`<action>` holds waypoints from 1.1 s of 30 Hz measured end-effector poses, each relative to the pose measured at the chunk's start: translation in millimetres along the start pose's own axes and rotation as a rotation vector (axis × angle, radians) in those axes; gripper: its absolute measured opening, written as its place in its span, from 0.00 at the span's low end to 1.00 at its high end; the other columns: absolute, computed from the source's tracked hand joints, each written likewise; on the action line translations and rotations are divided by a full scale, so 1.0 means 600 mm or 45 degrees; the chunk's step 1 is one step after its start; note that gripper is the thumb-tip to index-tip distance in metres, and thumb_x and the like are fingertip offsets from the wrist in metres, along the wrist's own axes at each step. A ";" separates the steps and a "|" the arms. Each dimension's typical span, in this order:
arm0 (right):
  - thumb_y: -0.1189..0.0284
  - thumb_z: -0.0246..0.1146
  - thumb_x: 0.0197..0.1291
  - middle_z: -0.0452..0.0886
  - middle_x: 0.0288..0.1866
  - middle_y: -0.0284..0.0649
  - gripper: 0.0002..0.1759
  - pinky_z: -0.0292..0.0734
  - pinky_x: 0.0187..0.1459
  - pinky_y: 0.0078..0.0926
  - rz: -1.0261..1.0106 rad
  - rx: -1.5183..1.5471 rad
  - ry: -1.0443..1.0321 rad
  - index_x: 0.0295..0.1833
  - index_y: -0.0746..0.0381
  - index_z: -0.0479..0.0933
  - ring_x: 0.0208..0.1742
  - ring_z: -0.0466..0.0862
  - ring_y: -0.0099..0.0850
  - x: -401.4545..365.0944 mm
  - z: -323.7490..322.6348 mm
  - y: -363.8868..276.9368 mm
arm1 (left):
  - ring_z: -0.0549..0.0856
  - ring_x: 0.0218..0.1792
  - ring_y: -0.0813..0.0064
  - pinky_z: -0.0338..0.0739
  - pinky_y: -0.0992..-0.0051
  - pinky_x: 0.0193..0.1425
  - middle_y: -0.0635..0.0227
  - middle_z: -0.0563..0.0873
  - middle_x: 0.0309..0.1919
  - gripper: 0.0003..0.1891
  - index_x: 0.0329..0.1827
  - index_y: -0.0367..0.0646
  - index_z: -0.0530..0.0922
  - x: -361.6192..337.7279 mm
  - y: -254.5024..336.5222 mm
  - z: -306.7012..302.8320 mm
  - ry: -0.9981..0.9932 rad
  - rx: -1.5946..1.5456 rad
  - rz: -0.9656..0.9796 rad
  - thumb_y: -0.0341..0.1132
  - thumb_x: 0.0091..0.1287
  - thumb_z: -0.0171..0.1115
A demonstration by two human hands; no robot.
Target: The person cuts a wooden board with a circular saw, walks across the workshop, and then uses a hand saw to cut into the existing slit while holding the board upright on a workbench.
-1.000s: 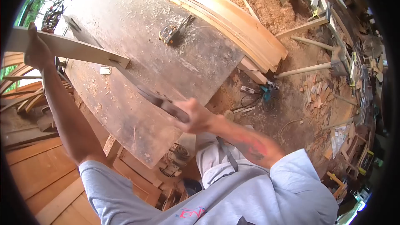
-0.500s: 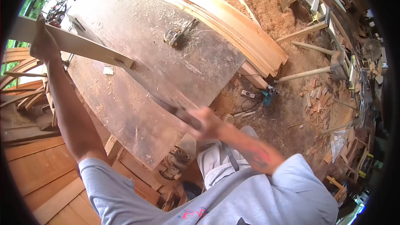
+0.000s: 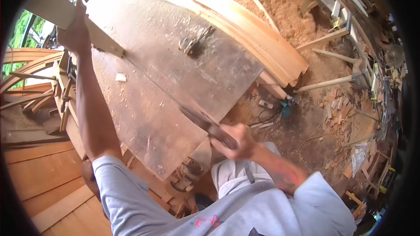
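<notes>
Left hand: set against the pale board at 10 o'clock, one digit raised (image 3: 75,34); how far the others are curled cannot be told.
Board (image 3: 50,5): slanted from 10 o'clock toward the centre, over the worktable (image 3: 146,118).
Saw (image 3: 199,120): its thin blade pointed from 5 toward 10 o'clock, at the board's end.
Yellow-and-black device (image 3: 188,46): left near 11 o'clock.
Right hand (image 3: 239,142): closed around the saw's handle, 5 o'clock.
Planks (image 3: 258,39): stacked at 1 o'clock.
</notes>
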State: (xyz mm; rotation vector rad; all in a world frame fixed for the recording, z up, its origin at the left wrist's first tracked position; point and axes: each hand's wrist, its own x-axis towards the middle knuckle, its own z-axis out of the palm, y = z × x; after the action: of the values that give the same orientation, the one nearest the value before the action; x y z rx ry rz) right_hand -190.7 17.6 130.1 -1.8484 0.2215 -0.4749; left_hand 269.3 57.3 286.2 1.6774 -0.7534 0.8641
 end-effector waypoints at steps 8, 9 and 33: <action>0.74 0.74 0.54 0.78 0.20 0.39 0.08 0.74 0.20 0.31 0.080 -0.207 -0.045 0.31 0.64 0.81 0.16 0.80 0.33 -0.162 -0.144 -0.100 | 0.88 0.24 0.76 0.82 0.76 0.31 0.63 0.90 0.25 0.17 0.37 0.34 0.87 0.031 0.074 -0.002 -0.011 -0.255 -0.480 0.42 0.63 0.78; 0.74 0.74 0.54 0.78 0.20 0.39 0.08 0.74 0.20 0.31 0.077 -0.207 -0.061 0.31 0.64 0.81 0.16 0.80 0.33 -0.174 -0.144 -0.105 | 0.88 0.25 0.77 0.82 0.75 0.34 0.64 0.90 0.25 0.20 0.36 0.35 0.87 0.029 0.076 0.000 -0.080 -0.226 -0.464 0.47 0.63 0.77; 0.72 0.75 0.52 0.79 0.19 0.38 0.10 0.76 0.24 0.31 0.360 -0.311 -0.119 0.28 0.63 0.79 0.18 0.81 0.35 -0.234 -0.175 -0.185 | 0.84 0.22 0.74 0.80 0.73 0.25 0.65 0.84 0.25 0.15 0.46 0.34 0.82 -0.151 -0.016 -0.014 -0.139 -0.644 -0.553 0.38 0.65 0.73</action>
State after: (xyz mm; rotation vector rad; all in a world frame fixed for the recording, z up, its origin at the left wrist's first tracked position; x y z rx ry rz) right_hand -371.4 16.5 232.1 -2.0310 0.4877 -0.1702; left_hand 226.7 73.2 206.7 1.3597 -0.5851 0.2486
